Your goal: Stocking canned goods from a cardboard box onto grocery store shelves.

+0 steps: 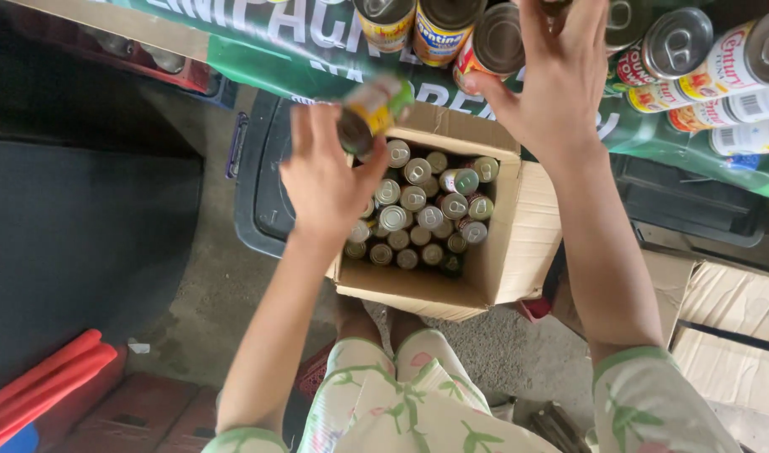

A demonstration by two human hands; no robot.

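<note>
Grey concrete floor [208, 294] lies bare to the left of a brown cardboard box [502, 252], whose flaps stand open. Inside it, round metal cans [426, 214] stand upright, packed close, tops up. More cans [695, 59] lie stacked on the green-covered table [258, 63] above. Left hand [325, 180] is clamped on 1 tilted can [372, 113] over the box; right hand [560, 84] reaches to the stacked cans, its grip hidden.

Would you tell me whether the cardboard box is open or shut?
Open: the cardboard box has its flaps spread, showing upright cans packed inside.
</note>
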